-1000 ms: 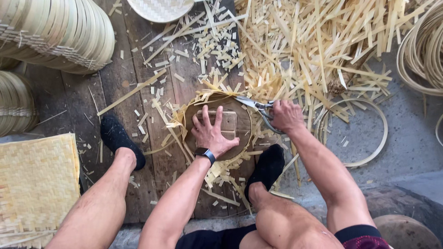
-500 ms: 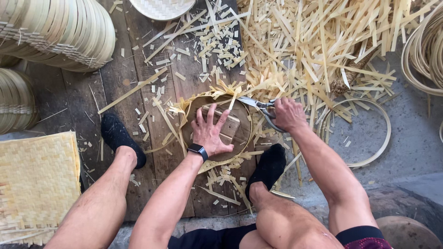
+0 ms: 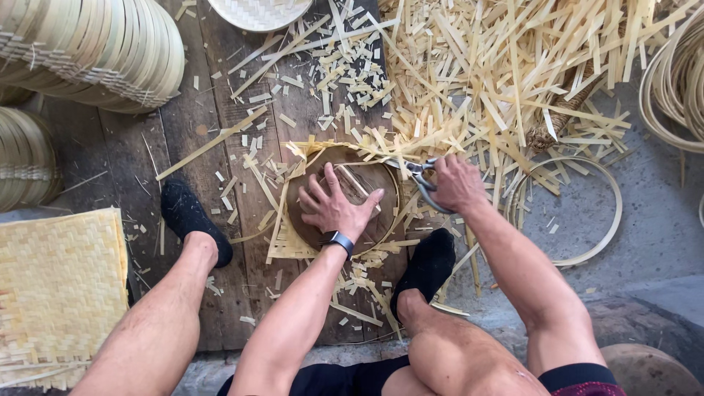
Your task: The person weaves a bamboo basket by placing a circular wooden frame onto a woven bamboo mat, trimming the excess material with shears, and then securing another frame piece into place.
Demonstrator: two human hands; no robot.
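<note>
1. Left hand (image 3: 336, 207): palm down, fingers spread wide, pressing flat on a round dark wooden disc (image 3: 370, 183). Arm runs straight from the 6 o'clock edge; a dark wristwatch (image 3: 338, 240) sits at the wrist.
2. Disc: at frame centre on the plank floor (image 3: 187, 125), lying on a woven bamboo mat (image 3: 282, 246) whose loose strip ends stick out around the rim.
3. Right hand (image 3: 456, 183): clamped around the handles of metal scissors (image 3: 419, 173), knuckles up, blades pointing toward 9 o'clock at the disc's edge at 2 o'clock. Forearm angles in from 5 o'clock.
4. Hands are apart, on opposite sides of the disc's right rim.
5. Black-socked feet flank the disc at 8 and 5 o'clock.
6. Surroundings: heap of bamboo strips (image 3: 506, 73) at 1 o'clock; stacked woven trays (image 3: 95, 51) at 10 o'clock; flat woven sheet (image 3: 59, 286) at 8 o'clock; bamboo hoop (image 3: 612, 213) at 3 o'clock
</note>
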